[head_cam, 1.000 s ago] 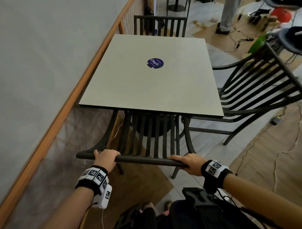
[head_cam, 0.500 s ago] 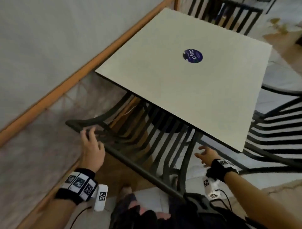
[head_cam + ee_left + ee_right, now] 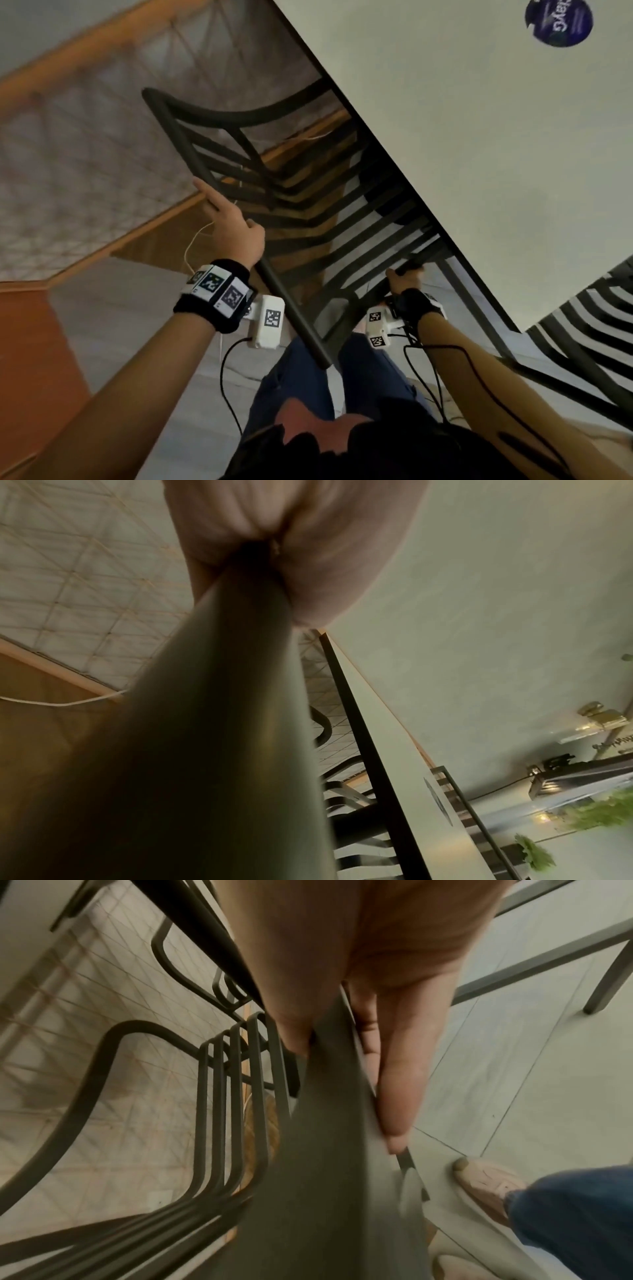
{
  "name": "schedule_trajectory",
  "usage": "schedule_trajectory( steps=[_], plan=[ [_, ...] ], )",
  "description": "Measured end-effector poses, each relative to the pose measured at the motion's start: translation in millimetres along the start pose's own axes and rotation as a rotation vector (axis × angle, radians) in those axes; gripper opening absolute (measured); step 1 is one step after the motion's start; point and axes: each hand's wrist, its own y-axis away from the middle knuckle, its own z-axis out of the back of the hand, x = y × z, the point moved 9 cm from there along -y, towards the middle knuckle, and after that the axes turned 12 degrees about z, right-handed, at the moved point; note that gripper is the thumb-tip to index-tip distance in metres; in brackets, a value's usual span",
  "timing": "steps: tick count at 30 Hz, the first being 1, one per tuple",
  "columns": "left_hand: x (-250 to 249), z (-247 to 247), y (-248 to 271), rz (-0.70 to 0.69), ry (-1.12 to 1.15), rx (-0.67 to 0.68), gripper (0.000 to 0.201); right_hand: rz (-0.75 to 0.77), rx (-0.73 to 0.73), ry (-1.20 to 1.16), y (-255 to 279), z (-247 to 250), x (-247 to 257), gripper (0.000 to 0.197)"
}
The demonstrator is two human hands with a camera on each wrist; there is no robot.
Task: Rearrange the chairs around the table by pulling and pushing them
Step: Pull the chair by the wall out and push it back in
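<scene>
1. I have both hands on the near chair, which stands between me and the table, its slatted seat tucked under the tabletop edge. My left hand is wrapped round the top rail of the backrest, one finger lying straight along it. My right hand closes on the right armrest bar, thumb and fingers pinching it from either side in the right wrist view.

2. Risk, as I judge it: my hands sit at different heights, so an uneven pull or push could twist the chair and knock its frame against the table edge just above.

3. My shoe stands close to the chair's right side; drawn straight back, a leg could catch my foot.

4. A white cable trails on the floor near the chair's left side and could snag.

5. Writing: the round blue sticker on the tabletop reads, as best I can tell, "ClayG", upside down and blurred; the smaller print is illegible.
</scene>
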Motion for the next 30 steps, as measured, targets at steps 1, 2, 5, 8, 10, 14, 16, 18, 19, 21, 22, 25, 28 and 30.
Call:
schedule_trajectory(
  steps=[1, 2, 5, 8, 10, 14, 16, 18, 19, 21, 22, 25, 28, 30],
  plan=[
    [1, -1, -3, -0.005, 0.003, 0.004, 0.103, -0.012, -0.025, 0.012, 11, 0, 6, 0.065],
    [1, -3, -5, -0.011, 0.01, 0.01, 0.103, -0.023, -0.034, 0.01, 12, -1, 6, 0.062],
    [-3, -3, -10, -0.018, 0.053, 0.022, 0.103, -0.06, -0.033, -0.053, 9, -8, 11, 0.06],
    [-11, -4, -16, -0.025, 0.101, 0.05, 0.103, -0.101, 0.023, -0.035, -11, -18, 7, 0.05],
    [-22, -4, -24, -0.04, 0.119, 0.085, 0.106, -0.11, 0.048, -0.019, -21, -23, 8, 0.037],
    [-38, 1, -46, -0.065, 0.095, 0.143, 0.111, -0.106, 0.067, 0.017, -6, -28, 31, 0.03],
    [-37, 1, -48, -0.074, 0.08, 0.167, 0.11, -0.093, 0.05, -0.019, -1, -27, 33, 0.025],
    [-31, 0, -40, -0.07, 0.056, 0.168, 0.108, -0.107, 0.072, -0.04, -4, -29, 22, 0.046],
    [-27, -2, -33, -0.066, 0.054, 0.17, 0.107, -0.103, 0.072, -0.043, -7, -26, 14, 0.06],
    [-16, -7, -18, -0.06, 0.067, 0.183, 0.106, -0.109, 0.058, -0.05, -17, -19, -6, 0.078],
    [-12, -9, -12, -0.061, 0.076, 0.185, 0.105, -0.111, 0.051, -0.043, -16, -14, -8, 0.08],
    [-11, -12, -9, -0.06, 0.092, 0.185, 0.106, -0.077, 0.038, -0.003, -16, -4, -1, 0.068],
    [-25, -7, -21, -0.082, 0.081, 0.162, 0.107, -0.093, 0.053, 0.041, -27, -10, 6, 0.062],
    [-30, -4, -27, -0.09, 0.061, 0.172, 0.108, -0.078, 0.069, 0.041, -24, -15, 11, 0.061]
  ],
)
